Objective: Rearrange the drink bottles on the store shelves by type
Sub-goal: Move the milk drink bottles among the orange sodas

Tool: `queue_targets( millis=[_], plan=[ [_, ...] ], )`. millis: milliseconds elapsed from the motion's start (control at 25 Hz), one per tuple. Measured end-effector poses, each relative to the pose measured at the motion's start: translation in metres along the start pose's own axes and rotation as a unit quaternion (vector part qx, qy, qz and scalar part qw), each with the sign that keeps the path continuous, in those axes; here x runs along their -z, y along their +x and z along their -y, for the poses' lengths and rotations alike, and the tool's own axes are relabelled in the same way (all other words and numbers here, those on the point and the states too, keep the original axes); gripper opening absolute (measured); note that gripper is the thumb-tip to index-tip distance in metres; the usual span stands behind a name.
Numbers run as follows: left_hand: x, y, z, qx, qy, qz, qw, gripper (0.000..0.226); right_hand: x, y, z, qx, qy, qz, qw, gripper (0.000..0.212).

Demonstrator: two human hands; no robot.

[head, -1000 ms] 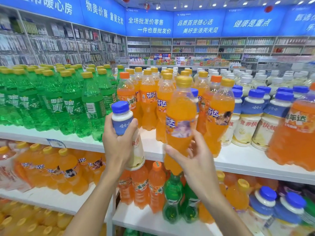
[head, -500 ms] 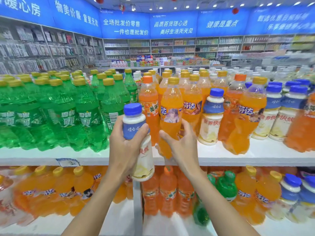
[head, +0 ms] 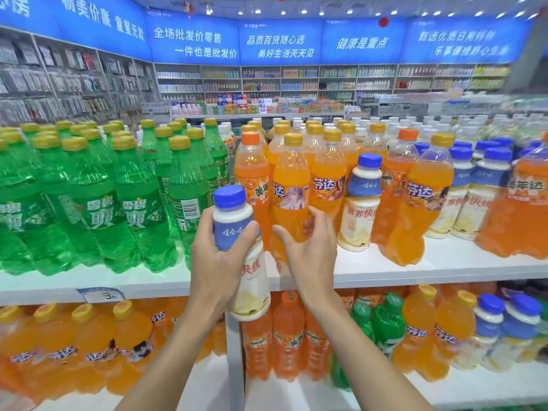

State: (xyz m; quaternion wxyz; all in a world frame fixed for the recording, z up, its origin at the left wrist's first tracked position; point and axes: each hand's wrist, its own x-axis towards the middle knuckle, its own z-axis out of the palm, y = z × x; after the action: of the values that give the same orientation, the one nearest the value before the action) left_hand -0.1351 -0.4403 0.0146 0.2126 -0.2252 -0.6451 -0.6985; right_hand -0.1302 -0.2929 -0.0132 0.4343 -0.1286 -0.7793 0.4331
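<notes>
The left hand (head: 221, 262) is wrapped around a blue-capped milk bottle (head: 240, 253), held tilted in the air in front of the upper shelf (head: 444, 269), its base hanging below the shelf's front edge and its cap pointing toward 11 o'clock. Just beside it at 3 o'clock, the right hand (head: 310, 250) curls around the lower body of a yellow-capped orange soda bottle (head: 292, 197), thumb on the near side and fingers behind; the bottle stands in the front row close to the shelf edge, though the hand hides its base, so contact with the shelf cannot be told. At 9 o'clock from the hands, green soda bottles (head: 98, 203) pack the upper shelf tightly, reaching nearly to its front lip. At 3 o'clock, a second milk bottle (head: 360, 203) stands among the orange ones, with a strip of bare white shelf in front of it and more open surface running toward the right. Farther at 2 o'clock stands a cluster of blue-capped milk bottles (head: 480, 185). On the lower shelf (head: 444, 390), at 5 o'clock, two green bottles (head: 382, 324) sit between orange ones. A price tag (head: 100, 295) is fixed to the upper shelf's edge at 8 o'clock.
</notes>
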Motion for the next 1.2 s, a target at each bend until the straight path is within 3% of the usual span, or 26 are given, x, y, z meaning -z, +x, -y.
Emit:
queue_targets(
  millis=[120, 400, 800, 960, 1120, 1200],
  plan=[
    [-0.004, -0.003, 0.002, 0.005, -0.004, -0.003, 1.000, 0.031, -0.004, 0.005, -0.001, -0.024, 0.021, 0.000, 0.999, 0.065],
    [-0.009, -0.008, 0.007, 0.015, -0.002, -0.009, 1.000, 0.030, -0.012, 0.011, -0.008, 0.017, -0.034, -0.013, 0.999, 0.051],
    [-0.016, -0.011, 0.007, 0.014, 0.000, -0.007, 1.000, 0.035, -0.007, 0.018, -0.008, 0.019, -0.079, 0.008, 0.997, 0.050],
    [-0.020, -0.011, 0.007, 0.016, -0.003, -0.008, 1.000, 0.035, 0.010, 0.017, -0.005, 0.013, -0.050, 0.038, 0.998, 0.051],
    [-0.028, -0.013, 0.008, 0.022, -0.010, -0.003, 1.000, 0.035, 0.055, 0.025, -0.008, 0.036, -0.019, -0.032, 0.999, 0.034],
    [-0.035, -0.015, 0.008, 0.023, -0.014, 0.001, 1.000, 0.035, 0.073, 0.037, -0.014, 0.038, -0.028, -0.078, 0.996, 0.036]
  ],
)
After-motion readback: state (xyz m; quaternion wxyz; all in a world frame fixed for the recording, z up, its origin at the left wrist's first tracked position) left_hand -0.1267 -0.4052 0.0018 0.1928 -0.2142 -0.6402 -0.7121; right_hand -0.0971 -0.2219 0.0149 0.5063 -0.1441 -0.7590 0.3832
